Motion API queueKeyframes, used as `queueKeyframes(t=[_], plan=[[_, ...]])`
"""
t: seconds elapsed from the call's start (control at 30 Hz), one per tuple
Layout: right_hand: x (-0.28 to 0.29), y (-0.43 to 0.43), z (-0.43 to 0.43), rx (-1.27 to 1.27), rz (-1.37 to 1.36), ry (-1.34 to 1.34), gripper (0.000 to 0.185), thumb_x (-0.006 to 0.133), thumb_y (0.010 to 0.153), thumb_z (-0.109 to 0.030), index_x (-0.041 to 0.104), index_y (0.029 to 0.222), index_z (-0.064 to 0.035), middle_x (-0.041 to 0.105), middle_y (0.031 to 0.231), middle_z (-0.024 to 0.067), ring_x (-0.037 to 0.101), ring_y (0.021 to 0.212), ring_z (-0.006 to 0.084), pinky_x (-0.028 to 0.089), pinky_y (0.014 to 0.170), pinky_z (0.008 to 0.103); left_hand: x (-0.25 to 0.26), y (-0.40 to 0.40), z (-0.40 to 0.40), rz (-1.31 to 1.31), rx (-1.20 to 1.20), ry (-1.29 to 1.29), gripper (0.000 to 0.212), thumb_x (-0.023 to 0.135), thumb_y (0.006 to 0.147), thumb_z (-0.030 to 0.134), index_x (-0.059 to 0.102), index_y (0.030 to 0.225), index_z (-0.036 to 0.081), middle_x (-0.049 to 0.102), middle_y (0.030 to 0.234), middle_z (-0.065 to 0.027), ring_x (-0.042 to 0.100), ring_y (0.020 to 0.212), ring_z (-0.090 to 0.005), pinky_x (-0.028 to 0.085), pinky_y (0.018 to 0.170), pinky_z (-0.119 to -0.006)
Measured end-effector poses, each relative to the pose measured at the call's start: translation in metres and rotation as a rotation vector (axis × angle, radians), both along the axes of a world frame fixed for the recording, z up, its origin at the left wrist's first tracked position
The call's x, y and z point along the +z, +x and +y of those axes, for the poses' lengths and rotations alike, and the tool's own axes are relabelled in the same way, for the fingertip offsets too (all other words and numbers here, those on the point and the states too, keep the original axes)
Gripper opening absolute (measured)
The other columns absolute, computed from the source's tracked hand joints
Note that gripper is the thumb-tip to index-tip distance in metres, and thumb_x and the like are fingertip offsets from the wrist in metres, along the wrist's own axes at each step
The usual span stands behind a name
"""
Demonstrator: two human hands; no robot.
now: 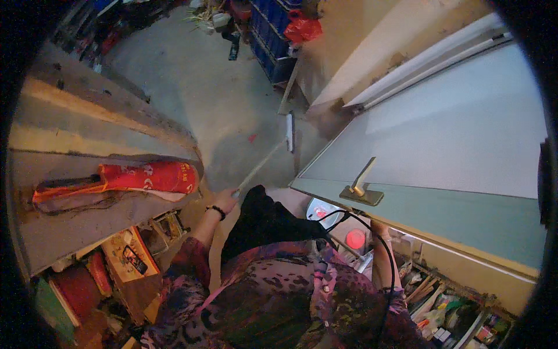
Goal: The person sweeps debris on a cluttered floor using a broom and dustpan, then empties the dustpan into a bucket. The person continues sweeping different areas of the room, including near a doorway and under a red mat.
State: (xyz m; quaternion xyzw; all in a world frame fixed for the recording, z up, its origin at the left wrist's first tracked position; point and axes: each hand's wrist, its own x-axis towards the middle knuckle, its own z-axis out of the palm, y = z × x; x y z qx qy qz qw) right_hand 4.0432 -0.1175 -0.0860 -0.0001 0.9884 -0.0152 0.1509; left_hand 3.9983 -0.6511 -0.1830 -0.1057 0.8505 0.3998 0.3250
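My left hand (pixel 224 200), with a dark bead bracelet on the wrist, grips the upper end of a pale pole (pixel 261 165). At the pole's far end a narrow white head (pixel 290 132) rests on the concrete floor; whether it is a mop or a squeegee I cannot tell. My right hand (pixel 379 227) reaches up against the near side of a pale door (pixel 444 139). The door's edge hides its fingers, so its grip cannot be seen. A brass-coloured lever handle (pixel 358 189) sits on the door's other face.
A red printed bag (pixel 148 178) lies on a ledge at left. Beneath it stands a cardboard box (pixel 126 248). Blue crates (pixel 268 39) and a red plastic bag (pixel 303 28) stand ahead. Clutter (pixel 449 305) fills the lower right, near a basin (pixel 322 211). A black cable (pixel 390 261) hangs before me.
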Motion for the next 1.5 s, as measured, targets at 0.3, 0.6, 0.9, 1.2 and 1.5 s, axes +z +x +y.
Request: queueKeyframes(t=[0.3, 0.6, 0.9, 1.2, 1.5], plan=[[0.000, 0.073, 0.006, -0.664, -0.074, -0.262, 0.029, 0.052, 0.078, -0.022, 0.053, 0.103, -0.0074, 0.055, 0.099, 0.0113, 0.050, 0.095, 0.0280, 0.038, 0.084, 0.0372, -0.057, -0.153, 0.083, -0.171, -0.180, 0.115, 0.031, 0.049, 0.075, 0.017, 0.055, 0.105, 0.009, 0.060, 0.084, -0.0158, 0.059, 0.071, -0.0276, 0.046, 0.063, -0.036], [-0.005, 0.136, -0.058, -1.016, -0.086, -0.296, 0.030, 0.052, 0.078, -0.023, 0.052, 0.104, -0.0070, 0.054, 0.100, 0.0118, 0.049, 0.095, 0.0284, 0.038, 0.084, 0.0373, -0.159, -0.334, 0.180, 0.006, -1.029, -0.249, 0.022, 0.041, 0.081, 0.012, 0.057, 0.085, -0.001, 0.056, 0.061, -0.0117, 0.054, 0.048, -0.0214, 0.044, 0.046, -0.035], [-0.017, 0.156, -0.111, -1.177, -0.132, -0.334, 0.031, 0.053, 0.078, -0.024, 0.051, 0.105, -0.0066, 0.054, 0.101, 0.0124, 0.049, 0.095, 0.0288, 0.039, 0.084, 0.0374, -0.210, -0.351, 0.191, -0.780, 0.004, 0.435, 0.022, 0.044, 0.083, 0.019, 0.046, 0.072, 0.000, 0.046, 0.054, -0.0120, 0.045, 0.042, -0.0231, 0.037, 0.037, -0.036], [-0.016, 0.147, -0.114, -1.168, -0.149, -0.359, 0.032, 0.053, 0.078, -0.024, 0.051, 0.105, -0.0062, 0.053, 0.101, 0.0130, 0.049, 0.095, 0.0291, 0.039, 0.083, 0.0375, -0.086, -0.263, 0.167, -0.430, -0.234, 0.345, 0.014, 0.039, 0.082, 0.018, 0.045, 0.088, 0.006, 0.048, 0.053, -0.0118, 0.047, 0.039, -0.0231, 0.039, 0.038, -0.037], [-0.013, 0.072, -0.065, -1.049, -0.119, -0.320, 0.034, 0.053, 0.078, -0.025, 0.050, 0.106, -0.0058, 0.053, 0.102, 0.0135, 0.049, 0.096, 0.0295, 0.039, 0.083, 0.0376, -0.208, -0.242, 0.141, -0.691, 0.008, 0.551, 0.022, 0.037, 0.084, 0.017, 0.045, 0.098, 0.003, 0.046, 0.053, -0.0121, 0.045, 0.037, -0.0226, 0.037, 0.035, -0.037]])
